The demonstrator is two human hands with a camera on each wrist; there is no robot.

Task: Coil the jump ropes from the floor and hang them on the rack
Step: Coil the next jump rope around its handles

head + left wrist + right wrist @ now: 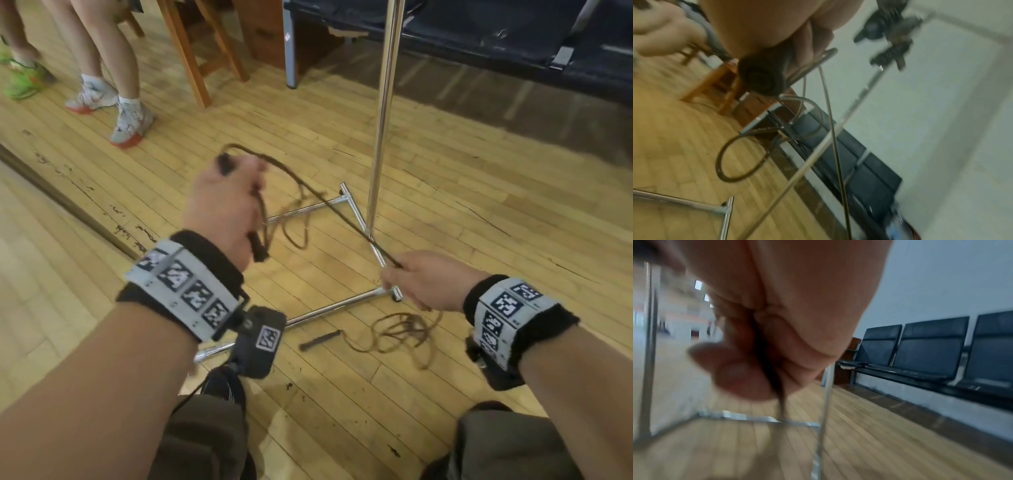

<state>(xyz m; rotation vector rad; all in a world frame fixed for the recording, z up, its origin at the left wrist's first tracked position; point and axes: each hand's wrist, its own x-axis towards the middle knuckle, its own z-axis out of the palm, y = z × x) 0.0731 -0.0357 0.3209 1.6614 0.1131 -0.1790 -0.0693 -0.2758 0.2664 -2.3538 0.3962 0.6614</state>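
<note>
My left hand point(253, 192) is raised and grips both dark handles point(226, 162) of a brown jump rope point(346, 216), with loose loops dangling below it. In the left wrist view a handle end point(760, 78) and a hanging loop point(721, 162) show. A taut stretch of this rope runs down and right to my right hand point(394, 274), which pinches it between thumb and fingers point(740, 369). A second jump rope point(400, 332) lies tangled on the floor with its handle point(320, 341) beside the chrome rack's base point(329, 306). The rack's pole point(383, 113) rises just beyond.
Another person's legs and sneakers point(130, 123) stand at the upper left. Wooden chair legs point(191, 58) and a row of dark bench seats point(513, 37) line the far side. My knees point(205, 442) are at the bottom edge, on a wooden plank floor.
</note>
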